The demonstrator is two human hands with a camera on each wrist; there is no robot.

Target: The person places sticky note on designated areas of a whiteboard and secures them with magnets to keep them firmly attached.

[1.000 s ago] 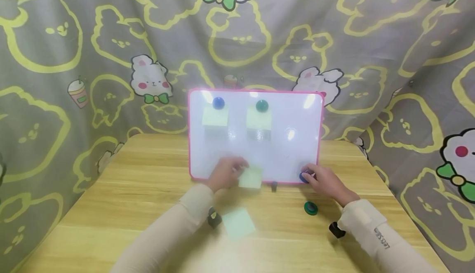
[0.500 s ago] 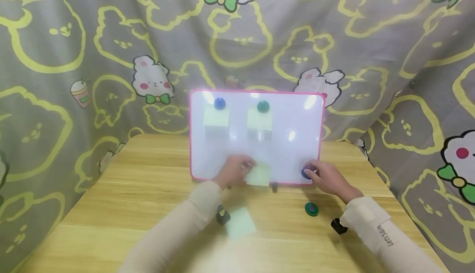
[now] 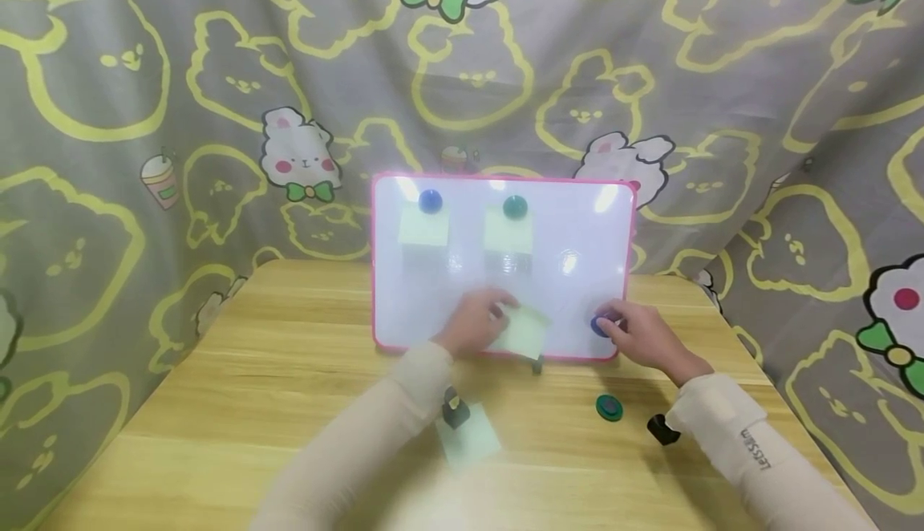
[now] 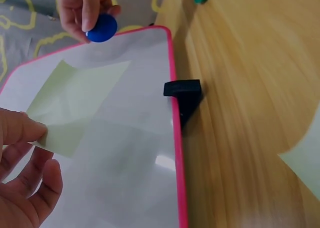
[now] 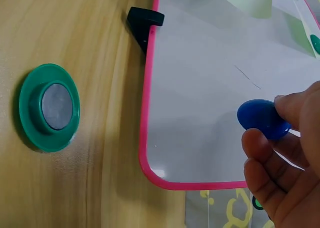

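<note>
My left hand (image 3: 476, 322) pinches a pale yellow-green sticky note (image 4: 75, 105) by one corner, in front of the lower middle of a pink-framed whiteboard (image 3: 577, 290). Between thumb and fingers my right hand (image 3: 642, 334) holds a round blue magnet (image 5: 262, 119), near the board's lower right corner. Two more notes hang on the upper board: the left note (image 3: 423, 228) under a blue magnet (image 3: 430, 201), the middle note (image 3: 508, 231) under a green magnet (image 3: 515, 208).
On the wooden table (image 3: 274, 330) a green magnet (image 5: 50, 107) lies with its grey disc upward. A pale green note (image 3: 476, 439) lies nearer me. A black stand foot (image 4: 184, 95) grips the board's lower edge. A patterned curtain (image 3: 346, 82) hangs behind.
My left hand has carried the sticky note rightward and slightly up along the board, and the note now tilts. My right hand has risen a little with the blue magnet.
</note>
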